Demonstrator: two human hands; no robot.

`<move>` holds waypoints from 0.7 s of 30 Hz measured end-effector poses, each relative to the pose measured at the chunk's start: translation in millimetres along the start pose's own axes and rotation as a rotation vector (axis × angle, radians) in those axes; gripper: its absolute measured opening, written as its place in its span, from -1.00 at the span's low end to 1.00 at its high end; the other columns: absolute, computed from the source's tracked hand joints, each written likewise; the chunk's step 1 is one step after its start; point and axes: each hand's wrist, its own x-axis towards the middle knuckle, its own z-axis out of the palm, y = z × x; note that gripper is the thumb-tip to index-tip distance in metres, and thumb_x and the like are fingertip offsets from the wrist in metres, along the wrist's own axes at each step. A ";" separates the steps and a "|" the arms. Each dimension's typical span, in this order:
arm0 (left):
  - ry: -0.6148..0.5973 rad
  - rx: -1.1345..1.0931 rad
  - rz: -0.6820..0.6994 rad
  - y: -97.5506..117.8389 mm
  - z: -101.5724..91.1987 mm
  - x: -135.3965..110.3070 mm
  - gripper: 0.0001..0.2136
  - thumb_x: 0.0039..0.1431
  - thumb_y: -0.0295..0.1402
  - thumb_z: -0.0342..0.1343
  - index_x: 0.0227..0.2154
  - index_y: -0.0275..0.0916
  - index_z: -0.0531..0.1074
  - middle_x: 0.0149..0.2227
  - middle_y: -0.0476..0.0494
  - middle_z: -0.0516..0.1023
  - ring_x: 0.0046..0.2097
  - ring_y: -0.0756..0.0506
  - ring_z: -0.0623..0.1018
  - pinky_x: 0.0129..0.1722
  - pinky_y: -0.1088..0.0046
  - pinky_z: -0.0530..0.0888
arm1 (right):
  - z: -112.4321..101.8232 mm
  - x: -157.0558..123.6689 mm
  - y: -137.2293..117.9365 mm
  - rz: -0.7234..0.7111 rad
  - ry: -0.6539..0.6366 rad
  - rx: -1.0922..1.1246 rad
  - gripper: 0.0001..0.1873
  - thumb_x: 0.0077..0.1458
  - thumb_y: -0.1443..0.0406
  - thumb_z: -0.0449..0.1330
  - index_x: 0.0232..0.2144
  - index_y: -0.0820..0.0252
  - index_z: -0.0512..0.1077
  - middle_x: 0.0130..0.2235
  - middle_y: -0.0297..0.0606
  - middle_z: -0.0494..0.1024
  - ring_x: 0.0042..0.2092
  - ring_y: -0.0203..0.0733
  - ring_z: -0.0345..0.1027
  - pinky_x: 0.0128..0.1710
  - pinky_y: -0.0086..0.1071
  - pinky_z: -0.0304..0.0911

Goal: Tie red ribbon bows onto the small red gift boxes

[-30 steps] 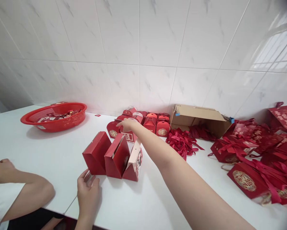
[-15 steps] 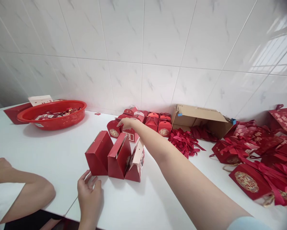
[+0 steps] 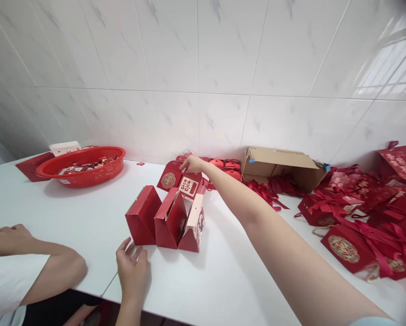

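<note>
My right hand point(image 3: 193, 164) is closed on the top of a small red gift box point(image 3: 189, 186) with a double-happiness print, which tilts toward me. Touching its left side is another small red box with a gold round emblem point(image 3: 169, 179), also tilted; whether the fingers hold it too is hidden. My left hand point(image 3: 132, 265) rests open near the table edge, thumb and fingers apart, close to the lower front of a larger red box point(image 3: 142, 217). Beside that box stand a second red box point(image 3: 170, 221) with a gap in its top and a red-and-cream box point(image 3: 193, 226).
At the left is a red plastic basin point(image 3: 83, 179) of small packets; a co-worker's forearm point(image 3: 58, 262) lies nearer. An open cardboard carton point(image 3: 284, 157), red ribbons point(image 3: 262, 192) and ribboned red boxes point(image 3: 345, 249) fill the right. Small red boxes point(image 3: 231, 167) line the tiled wall.
My right hand has raised and tipped the double-happiness box; the emblem box beside it has tilted as well. My left hand stays by the larger boxes. The view has shifted slightly.
</note>
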 end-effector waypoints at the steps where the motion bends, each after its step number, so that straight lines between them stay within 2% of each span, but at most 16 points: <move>1: -0.001 -0.001 0.005 0.5 0.3 -0.2 -0.38 -0.09 -0.40 0.13 0.11 -0.10 0.14 0.13 -0.30 0.28 0.04 -0.24 0.45 -0.23 0.31 0.50 | -9.4 -6.4 2.0 0.013 0.028 -0.002 -0.70 0.09 0.43 0.18 -0.09 0.21 0.47 -0.10 -0.26 0.53 -0.12 -0.20 0.42 -0.10 -0.37 0.32; 3: -0.007 -0.001 0.017 1.5 1.1 -0.5 -0.36 -0.09 -0.41 0.13 0.13 -0.12 0.13 0.13 -0.31 0.28 0.06 -0.25 0.44 -0.12 0.23 0.48 | -28.8 -20.6 6.4 0.030 0.087 -0.008 -0.61 0.02 0.52 0.17 -0.09 0.21 0.50 -0.13 -0.30 0.57 -0.14 -0.23 0.43 -0.11 -0.46 0.30; 7: -0.021 0.004 0.030 3.1 2.2 -1.2 -0.32 -0.06 -0.41 0.13 0.18 -0.12 0.08 0.17 -0.33 0.24 0.12 -0.28 0.40 0.03 0.08 0.39 | -65.3 -58.0 17.1 0.042 0.212 -0.033 -0.57 -0.06 0.54 0.16 -0.11 0.22 0.53 -0.15 -0.28 0.59 -0.14 -0.21 0.44 -0.11 -0.45 0.29; 10: -0.014 -0.040 0.087 2.7 1.4 -0.4 -0.25 -0.07 -0.43 0.13 0.22 -0.13 -0.02 0.24 -0.34 0.14 0.19 -0.28 0.31 0.12 0.05 0.30 | -84.9 -99.1 25.8 0.038 0.310 -0.058 -0.58 -0.08 0.55 0.14 -0.15 0.27 0.55 -0.18 -0.24 0.61 -0.13 -0.17 0.45 -0.07 -0.39 0.27; 13: 0.008 -0.075 0.158 0.0 0.6 3.4 -0.17 -0.13 -0.47 0.16 0.23 -0.18 -0.09 0.27 -0.38 0.06 0.24 -0.29 0.22 0.16 0.02 0.25 | -94.2 -150.0 34.8 0.031 0.376 -0.069 -0.60 -0.07 0.57 0.11 -0.18 0.30 0.56 -0.18 -0.22 0.61 -0.12 -0.16 0.46 -0.04 -0.36 0.26; 17: 0.071 -0.093 0.212 -5.7 3.5 14.9 -0.10 -0.26 -0.53 0.18 0.19 -0.20 -0.12 0.26 -0.39 0.02 0.26 -0.32 0.17 0.17 -0.05 0.24 | -83.4 -219.7 45.5 0.041 0.368 -0.058 -0.61 -0.09 0.56 0.13 -0.24 0.20 0.59 -0.19 -0.29 0.62 -0.15 -0.15 0.48 -0.08 -0.40 0.32; 21: 0.089 -0.054 0.269 -10.9 3.4 26.0 -0.05 -0.36 -0.56 0.22 0.14 -0.11 -0.18 0.28 -0.30 -0.12 0.29 -0.35 0.06 0.18 -0.06 0.24 | -37.5 -283.4 42.1 0.064 0.268 0.025 -0.59 -0.10 0.53 0.17 -0.20 0.13 0.58 -0.15 -0.32 0.61 -0.14 -0.12 0.49 -0.11 -0.40 0.36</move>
